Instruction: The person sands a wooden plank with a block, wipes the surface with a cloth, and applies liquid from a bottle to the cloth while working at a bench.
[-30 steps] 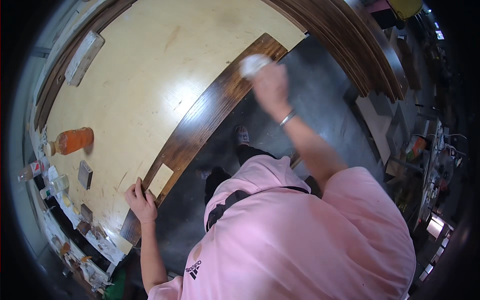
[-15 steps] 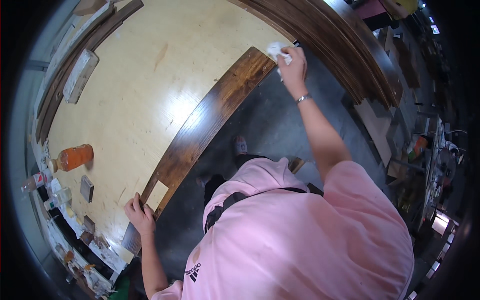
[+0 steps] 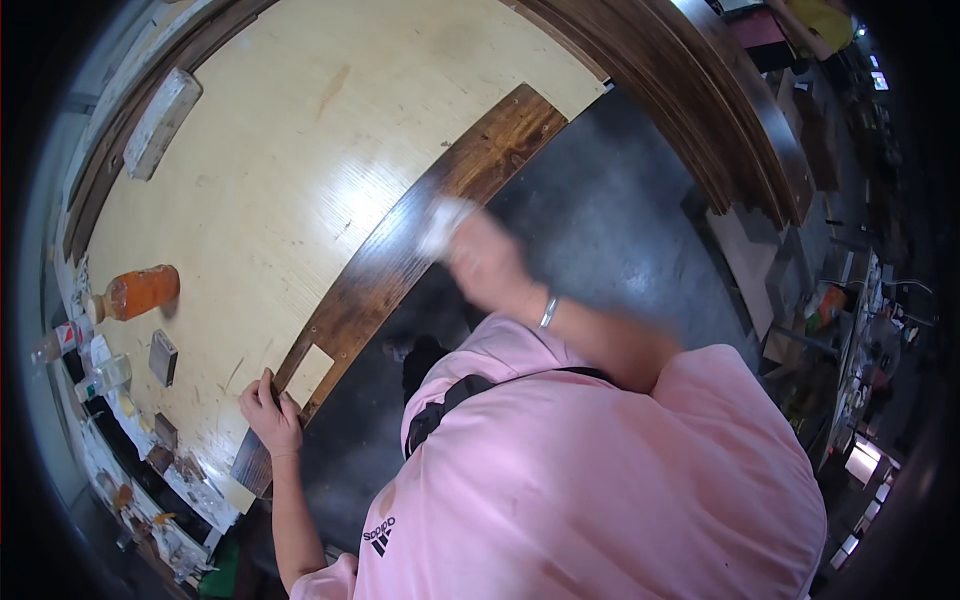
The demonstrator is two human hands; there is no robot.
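Observation:
A long brown-stained wooden board lies diagonally along the near edge of a pale work table. Close to its lower end is a pale rectangle, which looks like a cutout showing the tabletop. My left hand is closed round the narrow strip beside that rectangle. Around the board's middle, my right hand is smeared by motion. It presses a crumpled white cloth onto the wood; the cloth hides part of the surface.
A bottle of orange liquid, a small dark block and a whitish block sit on the table's left side. Long brown boards are stacked at the upper right. Another person's arm shows beyond.
My right hand has swept the cloth from the board's far end down toward me, to about its middle. My left hand keeps its hold near the lower end.

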